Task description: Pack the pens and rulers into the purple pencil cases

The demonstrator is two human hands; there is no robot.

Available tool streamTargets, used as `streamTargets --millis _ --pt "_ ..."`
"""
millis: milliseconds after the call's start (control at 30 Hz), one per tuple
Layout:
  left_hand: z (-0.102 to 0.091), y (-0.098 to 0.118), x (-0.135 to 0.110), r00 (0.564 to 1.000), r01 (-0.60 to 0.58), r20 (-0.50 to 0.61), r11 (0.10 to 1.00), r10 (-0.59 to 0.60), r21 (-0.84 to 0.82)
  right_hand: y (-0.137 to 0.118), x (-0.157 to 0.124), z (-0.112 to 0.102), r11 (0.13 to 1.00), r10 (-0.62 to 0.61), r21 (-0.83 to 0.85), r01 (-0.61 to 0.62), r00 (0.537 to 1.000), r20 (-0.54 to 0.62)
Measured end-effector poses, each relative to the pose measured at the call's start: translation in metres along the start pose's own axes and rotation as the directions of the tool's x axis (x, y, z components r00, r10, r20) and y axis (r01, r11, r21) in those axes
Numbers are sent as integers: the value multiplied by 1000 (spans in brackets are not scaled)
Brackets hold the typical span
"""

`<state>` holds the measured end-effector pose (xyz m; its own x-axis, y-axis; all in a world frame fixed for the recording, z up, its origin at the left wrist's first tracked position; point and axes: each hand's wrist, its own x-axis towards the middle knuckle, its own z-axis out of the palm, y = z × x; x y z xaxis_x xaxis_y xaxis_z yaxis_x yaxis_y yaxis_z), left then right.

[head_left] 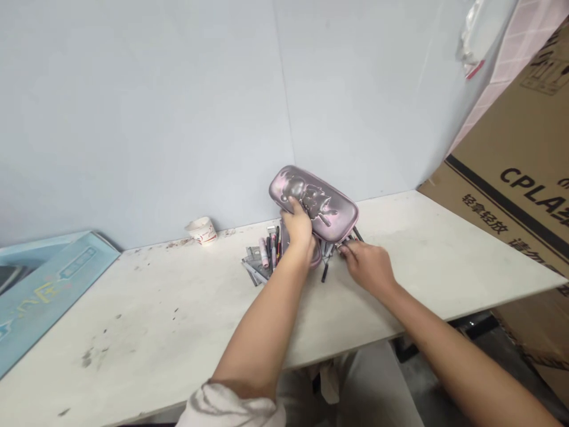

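My left hand [299, 228] is wrapped round a shiny pinkish-purple pencil case [335, 216] with a raised cartoon figure, its thumb across the front. The case is tilted above the table, its right end lower. At its lower right corner, the fingers of my right hand [368, 267] are pinched together; what they grip is too small to make out. Under my left wrist shows another pinkish-purple piece [316, 254], mostly hidden. To the left lie several pens, a pink marker [264, 252] and some grey rulers [254, 267]. A black-tipped pen [325, 273] lies below the case.
A white paper cup [203, 230] stands on the white table [178, 332] by the wall. At the left lies a light-blue box or board [57, 290]. Large cardboard boxes [502, 178] stand at the right. Dark stains mark the tabletop.
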<state>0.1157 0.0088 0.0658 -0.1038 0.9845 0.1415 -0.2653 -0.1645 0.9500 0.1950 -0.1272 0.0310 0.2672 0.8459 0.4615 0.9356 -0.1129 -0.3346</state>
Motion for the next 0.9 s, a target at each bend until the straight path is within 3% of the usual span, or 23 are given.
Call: streamTargets --millis 100,200,267,300,333,433,500,567,600,633,667,700,733,767,833,867,900 --pt "2 3 -1 985 -144 121 964 119 224 34 0 -19 991 26 -129 -25 1000 3" --pt "9 4 -13 950 -186 305 907 68 377 71 5 -39 987 28 -158 -28 1000 -2" --pt "14 5 -26 888 -250 460 864 24 438 97 9 -54 994 18 -105 -18 1000 1" --pt "17 7 -34 820 -310 573 835 -7 454 110 10 -63 998 29 -62 -29 1000 -6" --pt "18 10 -42 723 -383 689 802 -48 458 122 11 -72 998 63 -20 -63 998 -27" --pt "22 23 -68 349 -600 912 696 -215 393 151 8 -99 987 134 95 -128 989 -63" --pt "27 31 -84 100 -690 941 658 -324 300 159 5 -114 978 6 204 -36 989 147" --pt "34 35 -97 -128 -711 914 678 -386 187 160 3 -123 945 -142 328 -3 897 418" --pt "38 35 -103 -194 -701 900 697 -389 151 160 2 -126 930 -181 367 -23 841 511" --pt "44 32 -107 -216 -683 902 718 -375 135 161 2 -128 923 -174 380 -61 815 553" --pt "49 27 -110 -192 -659 917 738 -351 144 164 2 -130 918 -116 381 -112 842 527" --pt "56 21 -112 -119 -628 938 756 -326 183 167 2 -131 905 -21 390 -170 898 440" --pt "63 13 -114 -1 -583 953 774 -304 246 171 0 -131 874 93 430 -227 946 311" --pt "70 4 -115 145 -518 945 792 -292 324 175 -2 -129 823 206 497 -275 960 191" --pt "86 -15 -118 473 -306 825 820 -310 484 180 -9 -122 701 358 626 -342 928 106" --pt "93 -24 -120 580 -207 748 831 -321 517 181 -13 -116 654 383 653 -381 912 149" --pt "99 -32 -120 631 -149 702 836 -331 528 180 -18 -108 651 391 631 -422 899 198"
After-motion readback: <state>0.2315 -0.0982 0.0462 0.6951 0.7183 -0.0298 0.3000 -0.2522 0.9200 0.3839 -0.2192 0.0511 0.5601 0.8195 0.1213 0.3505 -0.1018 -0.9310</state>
